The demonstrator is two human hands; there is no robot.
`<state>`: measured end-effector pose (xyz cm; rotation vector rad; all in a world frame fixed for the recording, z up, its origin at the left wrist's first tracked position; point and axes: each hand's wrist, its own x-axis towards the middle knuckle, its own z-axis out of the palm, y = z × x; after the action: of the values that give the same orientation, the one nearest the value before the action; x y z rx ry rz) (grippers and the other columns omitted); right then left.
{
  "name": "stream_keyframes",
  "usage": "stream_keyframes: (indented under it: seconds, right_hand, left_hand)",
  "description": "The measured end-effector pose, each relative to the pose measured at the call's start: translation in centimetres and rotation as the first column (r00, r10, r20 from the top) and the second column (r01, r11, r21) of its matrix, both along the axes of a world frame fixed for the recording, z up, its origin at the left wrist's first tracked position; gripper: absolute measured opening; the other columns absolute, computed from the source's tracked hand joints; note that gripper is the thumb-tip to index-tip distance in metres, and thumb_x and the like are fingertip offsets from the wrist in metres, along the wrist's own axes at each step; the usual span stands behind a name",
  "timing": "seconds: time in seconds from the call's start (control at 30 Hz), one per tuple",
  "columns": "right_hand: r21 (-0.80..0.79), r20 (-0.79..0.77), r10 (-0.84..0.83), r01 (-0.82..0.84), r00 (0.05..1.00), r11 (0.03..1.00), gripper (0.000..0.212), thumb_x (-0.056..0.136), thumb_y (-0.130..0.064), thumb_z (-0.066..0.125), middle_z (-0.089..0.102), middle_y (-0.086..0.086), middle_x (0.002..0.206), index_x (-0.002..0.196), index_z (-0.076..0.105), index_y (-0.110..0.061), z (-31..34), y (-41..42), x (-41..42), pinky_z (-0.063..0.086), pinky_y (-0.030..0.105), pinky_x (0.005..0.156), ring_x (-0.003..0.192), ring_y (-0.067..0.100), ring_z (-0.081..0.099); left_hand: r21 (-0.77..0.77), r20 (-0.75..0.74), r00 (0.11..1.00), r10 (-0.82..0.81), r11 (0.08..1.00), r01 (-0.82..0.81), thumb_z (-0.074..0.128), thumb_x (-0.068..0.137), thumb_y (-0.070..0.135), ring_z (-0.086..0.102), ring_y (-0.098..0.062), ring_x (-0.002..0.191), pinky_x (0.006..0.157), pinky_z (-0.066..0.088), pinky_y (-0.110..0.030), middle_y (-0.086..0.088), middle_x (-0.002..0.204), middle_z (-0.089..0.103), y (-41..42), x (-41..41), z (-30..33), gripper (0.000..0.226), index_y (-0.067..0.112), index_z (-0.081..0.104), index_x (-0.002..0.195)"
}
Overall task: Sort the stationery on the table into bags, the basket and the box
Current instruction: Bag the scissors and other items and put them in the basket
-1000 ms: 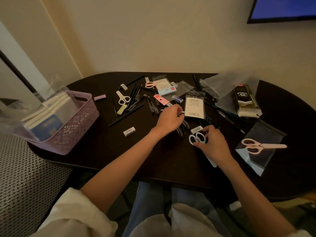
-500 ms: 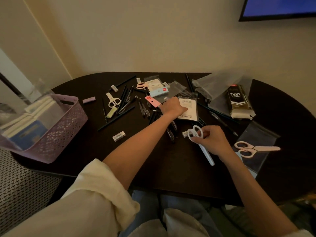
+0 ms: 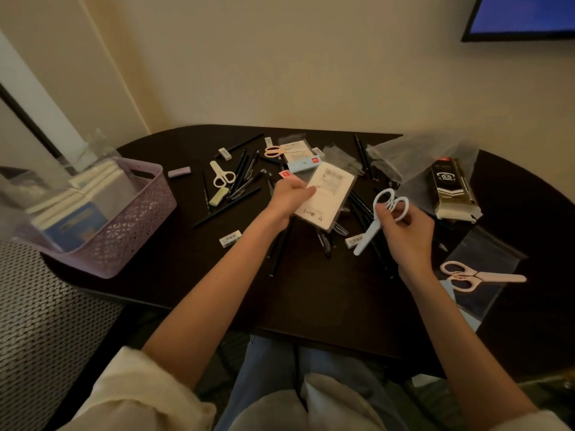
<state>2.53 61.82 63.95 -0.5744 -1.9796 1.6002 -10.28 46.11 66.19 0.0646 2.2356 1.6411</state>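
Centrally, the left hand [image 3: 287,199] gripped a flat white packet [image 3: 326,194] by its left edge, fingers curled over it, and held it tilted above the pens [image 3: 241,178] scattered on the dark table [image 3: 311,300]. The right hand [image 3: 404,231] held the white scissors [image 3: 381,217] by the handle loops, with fingers curled round them; the capped blade pointed down and left, apparently clear of the tabletop, though the dim light left this uncertain. A small eraser [image 3: 354,241] lay just beside the blade tip.

At the right, pink scissors [image 3: 476,276] lay on a clear bag [image 3: 485,253]. Behind that, a black pen box [image 3: 451,191] marked 0.5 mm rested partly on crumpled plastic bags [image 3: 413,157].

At the left edge of the table stood the purple basket [image 3: 137,219], which held notebooks [image 3: 77,197]. Between the basket and the left hand lay cream scissors [image 3: 222,177], a green eraser [image 3: 218,196] and a purple eraser [image 3: 179,172]. A second pink pair [image 3: 273,150] lay near the far edge, touching small card packets [image 3: 298,157].
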Motion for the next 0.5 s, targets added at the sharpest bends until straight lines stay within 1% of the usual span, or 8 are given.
stream_keyframes:
  seconds: [0.1, 0.2, 0.3, 0.37, 0.4, 0.47, 0.5]
  right_hand:
    - [-0.078, 0.010, 0.055, -0.054, 0.998, 0.995, 0.012, 0.090, -0.018, 0.065, 0.063, -0.001, 0.078, 0.093, 0.065, -0.006, 0.6, -1.0, -0.4, 0.045, 0.017, 0.062, 0.065, -0.001, 0.059]
    - [-0.237, 0.073, 0.152, -0.131, 0.986, 0.963, 0.012, 0.088, -0.018, 0.067, 0.060, -0.003, 0.069, 0.094, 0.067, -0.008, 1.2, -1.8, -0.9, 0.043, 0.018, 0.057, 0.056, 0.000, 0.055]
    - [-0.310, 0.181, 0.307, -0.242, 0.935, 0.919, 0.014, 0.086, -0.017, 0.070, 0.056, -0.003, 0.060, 0.091, 0.069, -0.004, 1.8, -2.8, -1.1, 0.040, 0.021, 0.056, 0.053, 0.006, 0.048]
    - [-0.288, 0.245, 0.370, -0.297, 0.896, 0.910, 0.011, 0.085, -0.016, 0.071, 0.060, -0.004, 0.063, 0.091, 0.071, -0.008, 2.0, -3.9, -1.1, 0.039, 0.021, 0.057, 0.057, 0.007, 0.050]
    - [-0.260, 0.267, 0.373, -0.306, 0.889, 0.916, 0.008, 0.085, -0.015, 0.071, 0.063, -0.004, 0.070, 0.092, 0.071, -0.011, 2.1, -4.5, -1.0, 0.040, 0.021, 0.059, 0.062, 0.006, 0.055]
    - [-0.191, 0.279, 0.338, -0.293, 0.899, 0.937, 0.011, 0.084, -0.013, 0.071, 0.066, -0.003, 0.085, 0.094, 0.067, -0.018, 2.1, -5.6, -1.0, 0.041, 0.019, 0.061, 0.076, 0.005, 0.060]
    - [-0.149, 0.279, 0.313, -0.281, 0.908, 0.948, 0.013, 0.084, -0.013, 0.072, 0.066, -0.002, 0.088, 0.094, 0.066, -0.019, 2.1, -6.0, -1.0, 0.041, 0.019, 0.060, 0.079, 0.006, 0.061]
  left_hand:
    - [-0.124, -0.083, 0.996, -0.021, 0.992, 0.011, 0.060, 0.093, 0.010, 0.064, -0.014, 0.096, 0.064, 0.053, -0.022, -0.004, 0.116, 0.063, -3.1, 1.2, 0.3, 0.033, 0.013, 0.058, 0.126]
    - [-0.227, -0.142, 0.985, -0.095, 0.972, 0.061, 0.058, 0.093, 0.006, 0.063, -0.017, 0.104, 0.075, 0.054, -0.027, -0.007, 0.121, 0.062, -5.6, 1.8, 0.2, 0.035, 0.012, 0.057, 0.128]
    - [-0.283, -0.186, 0.970, -0.160, 0.953, 0.103, 0.058, 0.093, 0.006, 0.062, -0.018, 0.108, 0.087, 0.055, -0.034, -0.008, 0.123, 0.063, -7.3, 2.9, 0.1, 0.036, 0.013, 0.058, 0.127]
    - [-0.304, -0.217, 0.960, -0.179, 0.946, 0.107, 0.058, 0.093, 0.006, 0.061, -0.017, 0.111, 0.091, 0.054, -0.036, -0.007, 0.125, 0.063, -7.9, 3.6, 0.0, 0.036, 0.014, 0.058, 0.128]
    - [-0.312, -0.230, 0.955, -0.188, 0.944, 0.110, 0.058, 0.093, 0.006, 0.060, -0.017, 0.112, 0.092, 0.053, -0.035, -0.007, 0.126, 0.062, -8.1, 3.8, -0.1, 0.036, 0.015, 0.058, 0.128]
    - [-0.333, -0.250, 0.944, -0.215, 0.935, 0.124, 0.057, 0.094, 0.007, 0.059, -0.016, 0.114, 0.090, 0.052, -0.030, -0.005, 0.128, 0.061, -8.5, 4.4, -0.1, 0.036, 0.015, 0.058, 0.128]
    - [-0.356, -0.262, 0.936, -0.235, 0.925, 0.133, 0.057, 0.094, 0.007, 0.058, -0.015, 0.116, 0.088, 0.050, -0.027, -0.005, 0.129, 0.060, -8.8, 4.7, 0.0, 0.036, 0.015, 0.058, 0.129]
